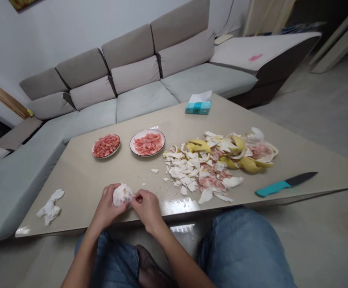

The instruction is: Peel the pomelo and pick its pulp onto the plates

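A peeled pomelo (122, 195), still coated in white pith, is held just over the table's near edge. My left hand (107, 203) is closed around its left side and underneath. Against its right side, the thumb and fingertips of my right hand (145, 206) pinch a small shred of pith. To the right lies a wide heap of white pith scraps (188, 168), mixed with yellow rind pieces (251, 164) and pinkish membranes (211, 179). Beyond my hands, two plates bear pink pomelo flesh: a left plate (102, 157) and a right plate (161, 149).
A knife with a teal handle (274, 188) lies near the table's right front edge. At the back stands a teal tissue pack (198, 107); a crumpled tissue (50, 206) lies at the left. A grey sofa (144, 100) runs behind the table (80, 176).
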A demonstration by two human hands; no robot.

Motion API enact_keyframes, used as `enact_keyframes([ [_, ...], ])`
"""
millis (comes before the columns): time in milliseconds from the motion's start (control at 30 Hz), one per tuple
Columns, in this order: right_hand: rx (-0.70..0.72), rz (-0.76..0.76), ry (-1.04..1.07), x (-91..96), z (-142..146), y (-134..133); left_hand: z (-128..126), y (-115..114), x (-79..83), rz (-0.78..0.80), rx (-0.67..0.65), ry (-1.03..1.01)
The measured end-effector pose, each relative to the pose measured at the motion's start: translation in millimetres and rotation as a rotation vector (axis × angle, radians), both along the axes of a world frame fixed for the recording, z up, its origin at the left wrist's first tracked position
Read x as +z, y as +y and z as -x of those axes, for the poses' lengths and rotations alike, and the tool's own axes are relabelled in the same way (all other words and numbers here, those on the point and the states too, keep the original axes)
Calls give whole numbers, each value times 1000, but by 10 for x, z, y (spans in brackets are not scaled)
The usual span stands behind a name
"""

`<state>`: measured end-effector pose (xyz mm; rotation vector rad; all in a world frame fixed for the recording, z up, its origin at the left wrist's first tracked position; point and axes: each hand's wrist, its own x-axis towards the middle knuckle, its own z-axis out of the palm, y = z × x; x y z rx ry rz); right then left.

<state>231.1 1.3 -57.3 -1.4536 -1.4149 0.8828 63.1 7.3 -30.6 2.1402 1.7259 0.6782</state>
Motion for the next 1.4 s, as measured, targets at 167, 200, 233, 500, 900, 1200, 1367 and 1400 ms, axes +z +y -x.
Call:
enact_keyframes([
  [167, -38, 79, 119, -72, 22, 43, -23, 44, -4, 10, 31, -60],
  [200, -49, 78, 121, -89, 12, 31, -10, 51, -8, 15, 41, -84],
  [233, -69, 70, 109, -108, -10, 12, 12, 58, -13, 27, 53, -113],
  [500, 27, 6, 163, -157, -660, -112, 194, 93, -27, 85, 161, -197],
  [900, -312, -329, -586, 151, -1492, 464, -355, -32, -199, 15, 274, -421],
  [1200, 57, -339, -173, 5, -819, 150, -320, 32, -123, -13, 94, -250],
  [1367, 175, -285, -210, 71, -462, 77, -383, 31, -165, -65, 75, -258],
  [1400, 183, -269, -258, 99, -453, 86, -402, 25, -183, -83, 83, -257],
])
